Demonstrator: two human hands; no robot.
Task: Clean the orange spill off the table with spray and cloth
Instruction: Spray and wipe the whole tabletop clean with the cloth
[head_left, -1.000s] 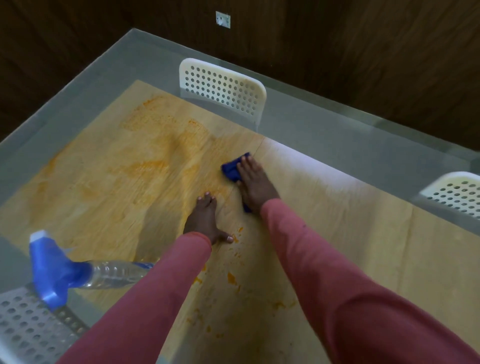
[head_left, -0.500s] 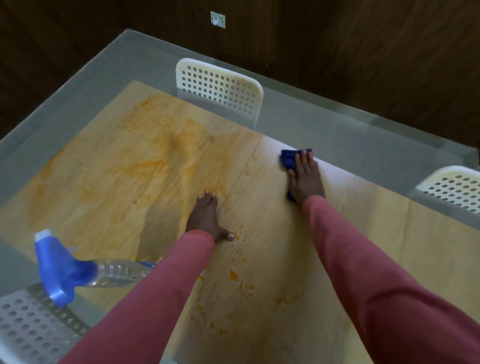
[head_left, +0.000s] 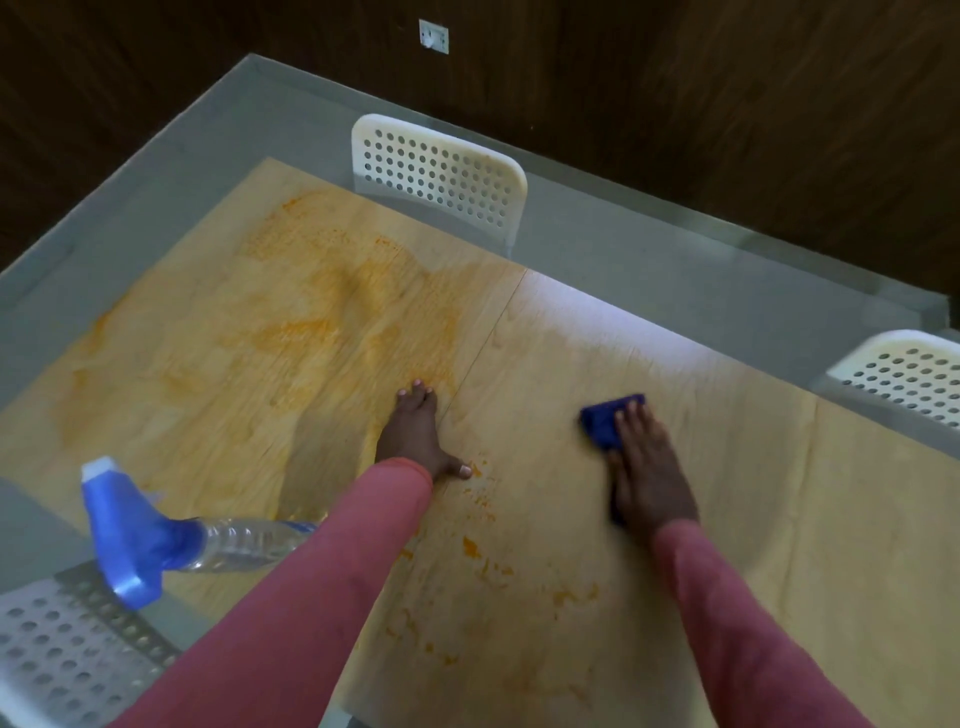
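Note:
A wide orange spill (head_left: 311, 332) smears the left half of the wooden table (head_left: 727, 519), with orange flecks (head_left: 483, 551) nearer me. My right hand (head_left: 649, 467) presses flat on a dark blue cloth (head_left: 605, 421) on the table's right half, fingers straight. Beside the spill's edge, my left hand (head_left: 421, 436) rests flat on the wood, thumb out. A clear spray bottle (head_left: 171, 535) with a blue trigger head lies on its side at the near left, partly behind my left sleeve.
A glass border (head_left: 649, 270) rims the wooden top. White perforated chairs stand at the far side (head_left: 441, 171), at the right (head_left: 904, 374) and at the near left (head_left: 62, 654). Dark wood panelling with a socket (head_left: 434, 35) is behind.
My right hand has swept the blue cloth from the middle seam out to the right, then back toward me. The left hand and the bottle have stayed put.

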